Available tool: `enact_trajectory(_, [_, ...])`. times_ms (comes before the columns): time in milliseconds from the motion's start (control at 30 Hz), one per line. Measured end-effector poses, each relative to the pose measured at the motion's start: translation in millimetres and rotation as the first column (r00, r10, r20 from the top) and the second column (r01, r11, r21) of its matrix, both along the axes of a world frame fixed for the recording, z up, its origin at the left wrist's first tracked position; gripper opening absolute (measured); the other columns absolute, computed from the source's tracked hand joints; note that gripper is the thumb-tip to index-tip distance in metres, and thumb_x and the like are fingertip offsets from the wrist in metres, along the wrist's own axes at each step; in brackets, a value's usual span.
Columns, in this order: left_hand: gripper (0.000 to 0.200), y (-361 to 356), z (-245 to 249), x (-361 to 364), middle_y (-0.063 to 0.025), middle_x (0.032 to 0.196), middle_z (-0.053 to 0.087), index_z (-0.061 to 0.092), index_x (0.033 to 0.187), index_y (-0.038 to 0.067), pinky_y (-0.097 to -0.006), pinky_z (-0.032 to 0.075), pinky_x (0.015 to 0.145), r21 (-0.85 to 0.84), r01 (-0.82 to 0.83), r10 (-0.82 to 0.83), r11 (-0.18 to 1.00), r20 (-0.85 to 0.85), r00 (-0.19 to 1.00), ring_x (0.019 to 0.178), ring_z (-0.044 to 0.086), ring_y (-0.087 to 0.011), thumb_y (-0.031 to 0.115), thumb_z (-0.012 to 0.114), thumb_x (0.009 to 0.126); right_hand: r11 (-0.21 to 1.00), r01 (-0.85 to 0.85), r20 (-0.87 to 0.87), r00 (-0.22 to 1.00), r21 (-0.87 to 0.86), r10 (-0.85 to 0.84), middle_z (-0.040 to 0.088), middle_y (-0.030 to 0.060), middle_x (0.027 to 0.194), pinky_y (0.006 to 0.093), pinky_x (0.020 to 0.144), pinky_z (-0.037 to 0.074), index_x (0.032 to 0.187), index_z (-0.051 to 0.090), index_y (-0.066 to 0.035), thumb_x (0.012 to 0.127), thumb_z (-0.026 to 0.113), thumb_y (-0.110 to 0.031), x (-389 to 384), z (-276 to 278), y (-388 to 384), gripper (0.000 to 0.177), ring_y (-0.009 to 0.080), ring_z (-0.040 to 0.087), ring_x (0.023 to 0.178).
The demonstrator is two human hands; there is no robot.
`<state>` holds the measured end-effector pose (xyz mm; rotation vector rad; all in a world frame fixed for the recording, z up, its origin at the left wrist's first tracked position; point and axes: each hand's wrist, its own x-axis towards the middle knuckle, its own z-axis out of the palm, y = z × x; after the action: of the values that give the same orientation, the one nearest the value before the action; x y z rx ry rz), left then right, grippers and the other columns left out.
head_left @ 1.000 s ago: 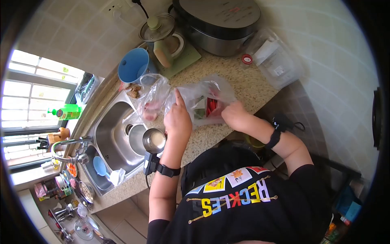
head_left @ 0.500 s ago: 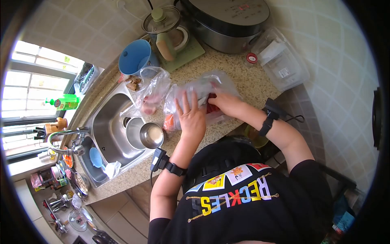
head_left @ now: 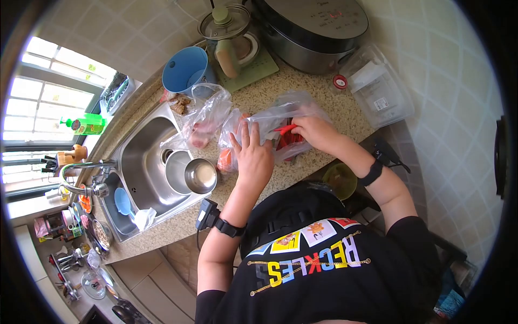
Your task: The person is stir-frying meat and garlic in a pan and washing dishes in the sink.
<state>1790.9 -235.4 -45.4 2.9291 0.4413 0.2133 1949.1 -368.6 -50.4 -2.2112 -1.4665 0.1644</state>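
A clear plastic bag [head_left: 264, 120] lies on the speckled counter with red items [head_left: 290, 141] inside and at its opening. My left hand [head_left: 251, 155] rests on the bag's near side, fingers spread. My right hand [head_left: 311, 129] is at the bag's mouth, its fingers closed on a thin red item [head_left: 286, 129] that looks like a chili pepper. Orange pieces [head_left: 225, 160] show through the plastic left of my left hand. Another clear bag [head_left: 208, 116] with something pinkish inside lies farther left.
Left of the bags are a steel sink [head_left: 148, 162] and a metal bowl [head_left: 200, 175] with whitish contents. Behind stand a blue bin [head_left: 186, 70], a glass kettle [head_left: 226, 24] and a large cooker [head_left: 310, 32]. A clear plastic box [head_left: 382, 92] is at right.
My right hand has come up and out of the bag's opening, and the red item now shows at its fingertips. The bag's mouth is wider. The view has shifted slightly.
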Motion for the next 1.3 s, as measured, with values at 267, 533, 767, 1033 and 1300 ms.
enact_trajectory(267, [0.008,-21.0,37.9,-6.7,-0.0110,0.088,0.063,0.062,0.082,0.002,-0.0353,0.048,0.074,-0.220,-0.006,0.094,0.976,0.393,0.915,0.085,0.061,-0.0278,0.010,0.062,0.081,0.999,0.051,-0.914,0.406,0.011,-0.011,0.060,0.0071,0.072,0.0284,0.059,0.044,0.087,0.059,-0.001,0.092,0.051,-0.020,3.8,-30.4,-6.3,0.021,0.0133,0.057,0.064])
enact_trajectory(533, [0.022,-18.0,-10.5,21.4,-0.0156,0.101,0.062,0.053,0.102,0.002,-0.0360,0.049,0.082,-0.865,0.276,0.584,-0.419,-0.023,0.812,0.093,0.061,-0.0241,0.020,0.043,0.098,0.957,-0.274,-0.693,0.707,-0.091,0.137,0.063,0.0130,0.077,0.0347,0.066,0.047,0.091,0.062,0.000,0.090,0.052,-0.023,-6.9,9.2,-0.3,0.025,0.0220,0.061,0.069])
enact_trajectory(767, [0.019,-7.9,-4.4,8.2,-0.0160,0.104,0.061,0.050,0.102,0.003,-0.0420,0.047,0.093,-0.814,0.277,0.588,-0.510,-0.095,0.803,0.105,0.058,-0.0296,0.020,0.043,0.097,0.957,0.003,-0.376,0.919,-0.290,-0.117,0.063,0.0205,0.080,0.0446,0.069,0.048,0.081,0.066,0.000,0.082,0.056,-0.016,7.1,-1.0,-0.3,0.019,0.0369,0.062,0.078])
enact_trajectory(1033, [0.018,-14.0,-6.3,0.3,-0.0165,0.099,0.062,0.048,0.104,0.002,-0.0403,0.049,0.087,-0.814,0.135,0.490,-0.565,-0.199,0.849,0.096,0.062,-0.0284,0.018,0.043,0.097,0.901,0.089,-0.066,0.989,-0.424,-0.129,0.062,0.0229,0.079,0.0453,0.068,0.049,0.076,0.065,0.001,0.069,0.066,-0.016,-7.1,-44.2,3.9,0.019,0.0381,0.062,0.078])
enact_trajectory(1300, [0.022,-9.9,11.2,-1.0,-0.0214,0.111,0.059,0.050,0.108,-0.002,-0.0407,0.048,0.092,-0.719,0.181,0.439,-0.671,-0.189,0.879,0.103,0.060,-0.0295,0.015,0.044,0.096,0.990,-0.083,-0.682,0.731,-0.118,-0.020,0.061,0.0131,0.075,0.0325,0.067,0.046,0.084,0.060,0.001,0.083,0.059,-0.013,-11.2,26.4,-11.0,0.013,0.0223,0.059,0.074])
